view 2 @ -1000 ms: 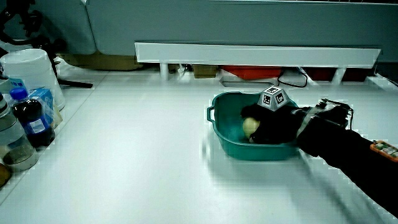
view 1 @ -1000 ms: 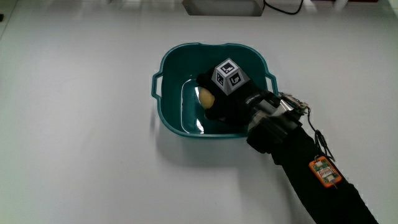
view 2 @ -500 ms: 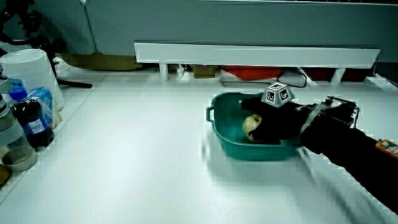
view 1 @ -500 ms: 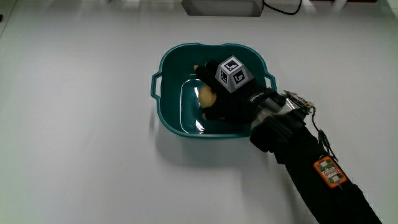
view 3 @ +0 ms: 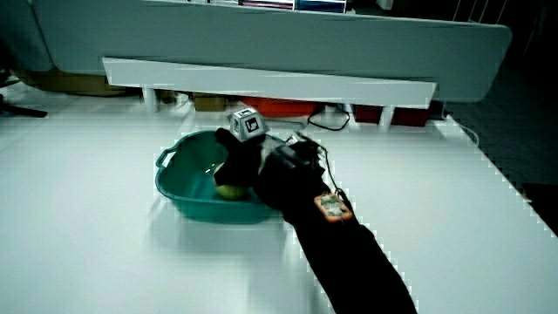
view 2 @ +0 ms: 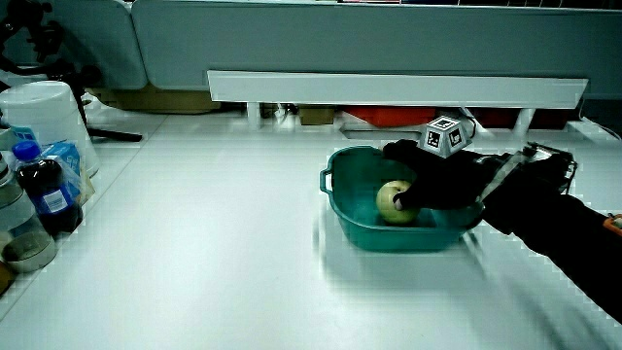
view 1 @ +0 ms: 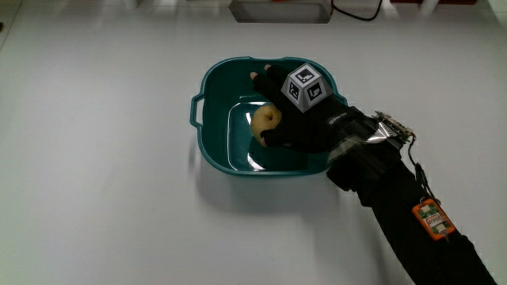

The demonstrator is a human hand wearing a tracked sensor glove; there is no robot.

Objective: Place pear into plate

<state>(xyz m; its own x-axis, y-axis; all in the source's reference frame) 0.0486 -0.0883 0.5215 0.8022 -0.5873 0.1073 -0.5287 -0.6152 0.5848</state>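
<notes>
White counter (view 1: 103,158) fills the scene, with a low pale partition (view 2: 389,89) at its edge away from the person. On the counter sits a teal basin-like plate (view 1: 207,136) with small handles; in both side views it shows as a deep dish (view 2: 335,199). The pear (view 1: 266,118), yellow-green, lies on the plate's floor, also seen in a side view (view 2: 394,199). The hand (view 1: 305,119) reaches over the plate's rim just beside the pear, its fingers (view 1: 265,77) spread loosely and not closed around the fruit. The patterned cube (view 1: 306,86) sits on the hand's back. Bottles (view 2: 41,185) and a white container (view 2: 44,107) stand at the counter's edge.
</notes>
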